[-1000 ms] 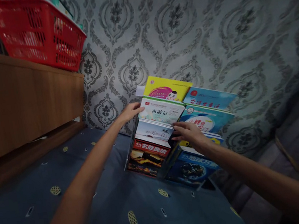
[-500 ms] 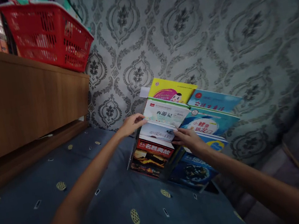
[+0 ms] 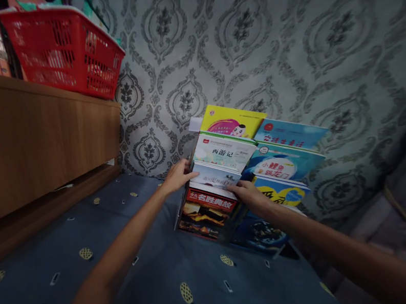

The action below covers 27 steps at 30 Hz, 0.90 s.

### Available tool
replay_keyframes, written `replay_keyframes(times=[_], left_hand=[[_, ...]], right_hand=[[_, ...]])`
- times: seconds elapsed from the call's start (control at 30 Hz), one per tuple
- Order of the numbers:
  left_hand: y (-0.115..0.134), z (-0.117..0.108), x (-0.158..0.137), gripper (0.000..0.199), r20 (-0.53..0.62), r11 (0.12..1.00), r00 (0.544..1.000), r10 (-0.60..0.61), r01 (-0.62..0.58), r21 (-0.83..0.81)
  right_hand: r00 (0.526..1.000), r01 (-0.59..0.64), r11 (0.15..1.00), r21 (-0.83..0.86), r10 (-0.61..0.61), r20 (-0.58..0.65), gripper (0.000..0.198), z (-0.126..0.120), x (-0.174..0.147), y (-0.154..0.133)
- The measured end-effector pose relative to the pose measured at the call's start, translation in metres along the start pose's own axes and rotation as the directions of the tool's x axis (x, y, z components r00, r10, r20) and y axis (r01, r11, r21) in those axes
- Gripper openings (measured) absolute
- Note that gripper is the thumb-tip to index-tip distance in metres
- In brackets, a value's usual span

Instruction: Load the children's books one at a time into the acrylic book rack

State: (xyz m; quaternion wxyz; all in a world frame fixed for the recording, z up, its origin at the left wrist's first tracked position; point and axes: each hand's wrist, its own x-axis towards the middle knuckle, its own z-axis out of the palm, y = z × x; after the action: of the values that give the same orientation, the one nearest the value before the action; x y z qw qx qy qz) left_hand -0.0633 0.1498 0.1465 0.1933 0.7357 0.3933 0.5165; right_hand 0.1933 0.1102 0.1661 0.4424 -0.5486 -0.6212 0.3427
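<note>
Two columns of books stand in stepped rows, leaning back toward the wall. My left hand (image 3: 178, 176) is closed at the left edge of a pale grey-blue book (image 3: 212, 175), its thumb on the cover. At that book's lower right, my right hand (image 3: 250, 196) has its fingers closed on the edge; some fingertips are hidden. Just behind it is a white-green book (image 3: 224, 149), then a yellow book (image 3: 234, 119). In front stands a red and black book (image 3: 207, 212). The right column holds blue books (image 3: 275, 165) and a blue-yellow one (image 3: 285, 191), partly covered by my right forearm.
The books stand on a dark blue patterned cloth (image 3: 149, 296). To the left is a wooden cabinet (image 3: 34, 144) with a red plastic basket (image 3: 50, 53) on top. Patterned wallpaper (image 3: 240, 26) rises behind, and a greyish curtain-like fabric (image 3: 398, 181) hangs at right.
My right hand has moved a little left and down along the pale book, uncovering more of the blue-yellow book. My left hand has shifted slightly down at the left edge.
</note>
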Motion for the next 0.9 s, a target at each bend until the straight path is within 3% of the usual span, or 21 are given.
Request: replay_keyframes(times=[0.17, 0.33, 0.63, 0.8, 0.9], left_hand=[[-0.004, 0.004, -0.001, 0.029, -0.071, 0.999, 0.997, 0.006, -0.002, 0.049], [-0.003, 0.004, 0.0, 0.024, -0.054, 0.998, 0.997, 0.053, -0.051, 0.04], [-0.003, 0.0, 0.003, 0.031, -0.054, 0.998, 0.998, 0.042, -0.044, -0.038], [0.015, -0.011, 0.015, 0.033, -0.16, 0.994, 0.984, 0.079, -0.09, -0.058], [0.034, -0.016, 0.031, 0.041, -0.205, 0.98, 0.959, 0.197, -0.199, 0.01]], right_hand=[[1.0, 0.004, 1.0, -0.021, -0.005, -0.022, 0.023, 0.002, 0.006, 0.003], [1.0, 0.023, 0.999, -0.048, -0.023, -0.006, 0.028, -0.002, 0.007, 0.005], [0.999, 0.035, 0.998, -0.057, -0.035, -0.004, 0.027, 0.001, 0.004, 0.006], [0.999, 0.05, 0.999, 0.009, -0.05, -0.003, 0.023, -0.003, -0.007, -0.005], [0.995, 0.059, 0.998, 0.034, -0.056, -0.079, 0.024, -0.013, -0.009, -0.011]])
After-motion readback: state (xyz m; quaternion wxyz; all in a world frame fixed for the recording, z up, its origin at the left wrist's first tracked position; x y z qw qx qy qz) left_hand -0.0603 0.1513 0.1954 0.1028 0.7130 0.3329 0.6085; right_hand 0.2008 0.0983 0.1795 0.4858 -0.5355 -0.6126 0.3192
